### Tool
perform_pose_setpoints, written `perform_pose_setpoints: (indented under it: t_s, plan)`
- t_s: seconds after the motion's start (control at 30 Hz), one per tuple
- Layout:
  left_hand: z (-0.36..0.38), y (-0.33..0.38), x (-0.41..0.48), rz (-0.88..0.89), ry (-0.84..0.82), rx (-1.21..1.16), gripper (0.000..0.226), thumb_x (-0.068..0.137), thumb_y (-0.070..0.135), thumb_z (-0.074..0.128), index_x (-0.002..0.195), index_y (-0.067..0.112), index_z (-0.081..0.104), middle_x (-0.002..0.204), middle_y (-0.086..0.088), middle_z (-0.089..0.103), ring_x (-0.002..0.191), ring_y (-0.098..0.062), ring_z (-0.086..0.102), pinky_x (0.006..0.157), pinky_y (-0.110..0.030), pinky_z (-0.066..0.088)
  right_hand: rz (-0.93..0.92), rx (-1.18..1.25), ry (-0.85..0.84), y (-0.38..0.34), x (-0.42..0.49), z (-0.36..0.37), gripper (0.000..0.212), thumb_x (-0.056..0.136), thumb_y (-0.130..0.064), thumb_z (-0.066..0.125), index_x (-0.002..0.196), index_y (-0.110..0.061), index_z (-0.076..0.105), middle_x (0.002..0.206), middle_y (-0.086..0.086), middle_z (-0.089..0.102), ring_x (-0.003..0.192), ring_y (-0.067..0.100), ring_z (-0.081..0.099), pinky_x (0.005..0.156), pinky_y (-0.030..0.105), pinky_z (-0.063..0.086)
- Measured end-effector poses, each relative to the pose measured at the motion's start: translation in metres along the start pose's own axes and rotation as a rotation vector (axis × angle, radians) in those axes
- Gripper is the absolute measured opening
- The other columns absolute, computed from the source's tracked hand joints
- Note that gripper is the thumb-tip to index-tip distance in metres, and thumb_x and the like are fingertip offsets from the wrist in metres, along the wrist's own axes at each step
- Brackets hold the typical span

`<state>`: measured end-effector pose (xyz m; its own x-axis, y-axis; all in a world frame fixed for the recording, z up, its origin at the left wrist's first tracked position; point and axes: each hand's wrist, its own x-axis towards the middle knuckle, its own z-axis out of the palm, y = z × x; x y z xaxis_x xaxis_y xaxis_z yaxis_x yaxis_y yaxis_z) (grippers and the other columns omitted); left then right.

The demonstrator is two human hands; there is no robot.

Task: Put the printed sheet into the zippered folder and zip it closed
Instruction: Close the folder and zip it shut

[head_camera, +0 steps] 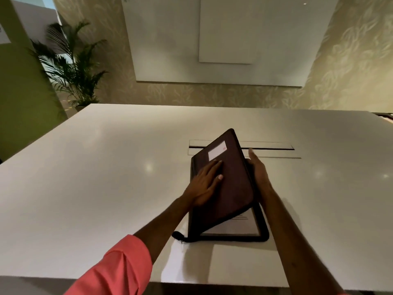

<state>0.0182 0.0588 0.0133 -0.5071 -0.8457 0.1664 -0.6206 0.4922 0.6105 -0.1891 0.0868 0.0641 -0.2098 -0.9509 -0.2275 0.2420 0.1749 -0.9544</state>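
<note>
One printed sheet [240, 224] lies inside the half-shut zippered folder [231, 184] on the table [85, 188]. Left hand [205, 184] rests flat on its cover; right hand [258, 169] loosely cups its edge.

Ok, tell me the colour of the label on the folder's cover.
White, with a small red mark at one corner; the label shows in the head view on the dark folder.

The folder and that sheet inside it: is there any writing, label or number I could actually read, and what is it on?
None of it can be read.
White label on the folder's cover: a small red mark at its corner, too blurred to read.
Printed sheet inside the folder: a few dark lines of print, too small to read.
Paper on the wall at far left: faint marks, illegible.
</note>
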Motion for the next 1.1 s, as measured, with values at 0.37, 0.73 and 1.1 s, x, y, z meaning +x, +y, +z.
perform_pose_setpoints:
  t_s: [0.37,0.73,1.1]
  plan:
    - [0.041,-0.013,-0.007,-0.169,-0.140,0.204,0.063,0.117,0.049,0.032,0.174,0.028,0.016,0.183,0.001,0.006,0.171,-0.022,0.003,0.140,-0.045,0.007,0.083,-0.517,0.147,0.050,0.023,-0.072,0.033,0.105,-0.018,0.062,0.135,-0.003,0.066,0.134,0.020,0.070,0.111,0.032,0.070,0.100,0.043,0.058]
    - [0.062,-0.001,-0.016,-0.231,-0.102,0.277,0.060,0.118,0.037,0.037,0.173,0.020,0.023,0.183,-0.002,0.008,0.172,-0.022,0.002,0.140,-0.045,0.006,-0.275,-1.436,0.086,0.097,0.000,-0.072,0.055,0.113,-0.027,0.039,0.166,-0.024,0.029,0.173,0.002,0.025,0.158,0.024,0.028,0.128,0.051,0.030]
    - [0.032,-0.008,-0.068,-0.209,-0.030,0.184,0.051,0.119,0.037,0.034,0.166,0.019,0.042,0.178,-0.002,0.029,0.167,-0.022,0.023,0.137,-0.040,0.022,-0.336,-1.340,0.144,0.106,-0.024,-0.039,0.060,0.113,-0.038,0.035,0.169,-0.019,0.020,0.176,0.003,0.022,0.165,0.021,0.017,0.134,0.054,0.013]
